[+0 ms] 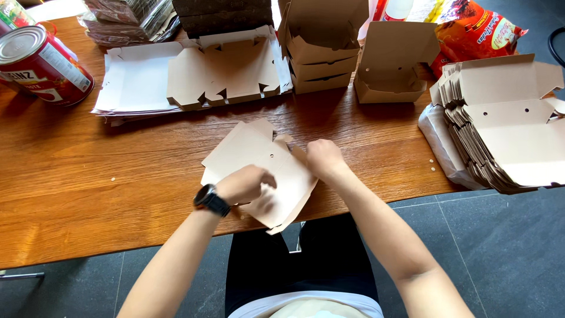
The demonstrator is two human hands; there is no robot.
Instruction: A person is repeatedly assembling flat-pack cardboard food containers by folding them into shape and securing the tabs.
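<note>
1. Flat carton blank (253,154): brown card, die-cut, with small round holes and notched flaps. It lies on the tabletop (88,194) near its front edge, at 6 o'clock of the scene, one corner overhanging that edge.
2. Left hand (246,184): we see it curled over the blank's near panel, its grip clenched on the card; a dark wristwatch (210,200) sits on the wrist.
3. Right hand (322,158): its grip is closed on the blank's flap at 3 o'clock of the sheet; the fingertips are hidden beneath the knuckles.
4. To fold well, we judge that one hand should pin the base panel flat while the other raises a flap along its scored crease, keeping the edges square so the notches meet their slots.
5. Stack of unfolded blanks (194,76) at 11 o'clock; assembled cartons (321,53) at 12 o'clock, nested and open.
6. Further pile of blanks (506,135) at 3 o'clock; red tin can (41,65) at 10 o'clock.
</note>
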